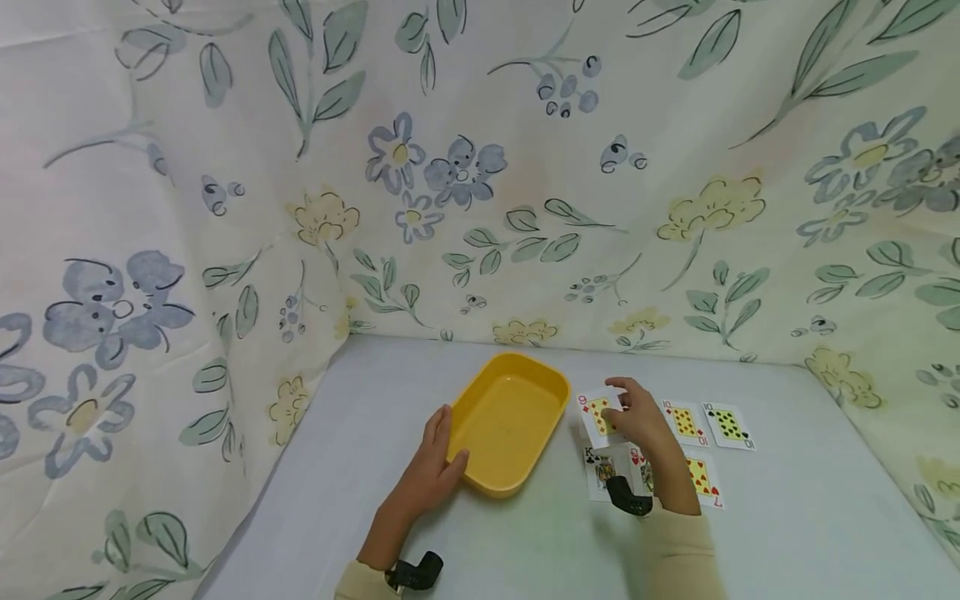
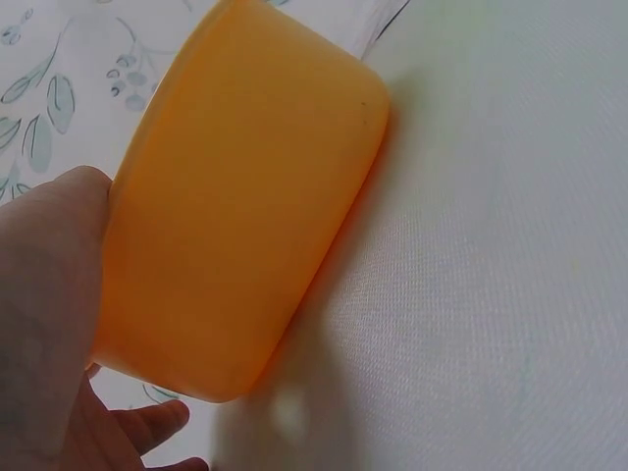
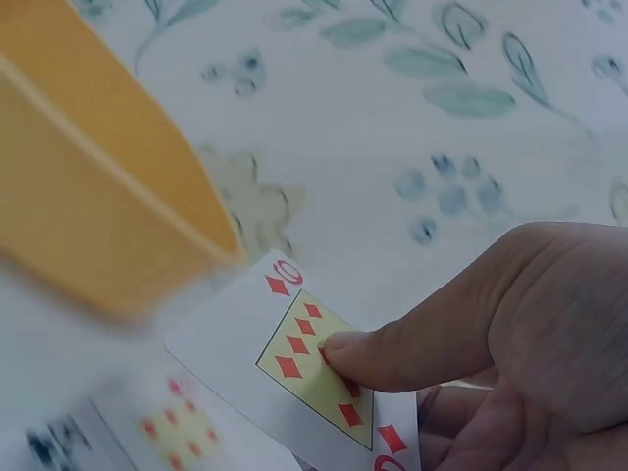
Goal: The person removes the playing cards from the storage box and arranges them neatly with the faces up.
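Observation:
My left hand (image 1: 431, 475) grips the near left side of a yellow plastic basin (image 1: 510, 425), thumb at the rim and fingers along the outside. In the left wrist view, the basin's smooth outer wall (image 2: 235, 206) fills much of the picture. To the right of the basin, my right hand (image 1: 637, 417) pinches a nine of diamonds playing card (image 1: 595, 412), held face up above the other cards. The thumb (image 3: 368, 358) lies across the card's face in the right wrist view. Below it sits a black-suited king card (image 1: 597, 475), with a red-marked face card (image 1: 638, 467) partly hidden by my wrist.
Further right lie a ten of diamonds (image 1: 686, 422), a black-suited ten (image 1: 729, 426) and a seven of hearts (image 1: 705, 479), all face up on the white table (image 1: 795, 517). A floral cloth (image 1: 525, 275) hangs behind the table and along both sides.

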Available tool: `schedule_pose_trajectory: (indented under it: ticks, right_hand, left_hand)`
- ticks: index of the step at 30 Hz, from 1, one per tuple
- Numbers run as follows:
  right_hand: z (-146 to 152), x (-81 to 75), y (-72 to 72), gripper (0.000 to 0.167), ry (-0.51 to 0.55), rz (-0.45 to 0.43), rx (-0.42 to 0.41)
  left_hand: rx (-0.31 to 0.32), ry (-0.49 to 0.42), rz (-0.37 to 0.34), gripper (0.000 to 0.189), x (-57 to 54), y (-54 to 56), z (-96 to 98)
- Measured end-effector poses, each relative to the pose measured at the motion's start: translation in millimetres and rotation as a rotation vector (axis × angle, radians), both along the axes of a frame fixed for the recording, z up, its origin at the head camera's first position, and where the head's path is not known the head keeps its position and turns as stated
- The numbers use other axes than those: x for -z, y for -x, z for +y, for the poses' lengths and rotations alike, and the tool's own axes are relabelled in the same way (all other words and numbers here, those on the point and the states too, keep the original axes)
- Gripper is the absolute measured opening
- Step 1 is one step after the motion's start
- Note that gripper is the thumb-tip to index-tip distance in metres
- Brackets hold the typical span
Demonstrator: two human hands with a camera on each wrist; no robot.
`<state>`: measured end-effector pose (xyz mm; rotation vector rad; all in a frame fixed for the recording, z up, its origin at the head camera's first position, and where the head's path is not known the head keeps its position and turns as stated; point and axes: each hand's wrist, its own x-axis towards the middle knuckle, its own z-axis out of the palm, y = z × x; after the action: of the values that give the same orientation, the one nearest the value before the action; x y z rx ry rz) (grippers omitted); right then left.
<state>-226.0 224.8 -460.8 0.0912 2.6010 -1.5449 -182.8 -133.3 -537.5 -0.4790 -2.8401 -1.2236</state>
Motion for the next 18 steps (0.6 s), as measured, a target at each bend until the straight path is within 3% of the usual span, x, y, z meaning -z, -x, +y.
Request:
schedule_pose_trajectory:
  ticks: [4, 10, 18]
  right_hand:
    - [35, 6.1, -11.1, 0.061, -0.038, -0.02, 0.086]
    - [91, 17.4, -26.6, 0.061, -0.227, -0.09, 0.234]
    - [130, 33.7, -45.5, 0.062, -0.3, -0.21, 0.293]
  left_hand:
    - [-0.003, 0.002, 0.005, 0.079, -1.4, -0.3, -1.7]
    - [-0.007, -0.002, 0.006, 0.079, -3.4, -0.5, -3.4]
    - [-0.026, 0.001, -0.007, 0.079, -1.5, -1.4, -7.8]
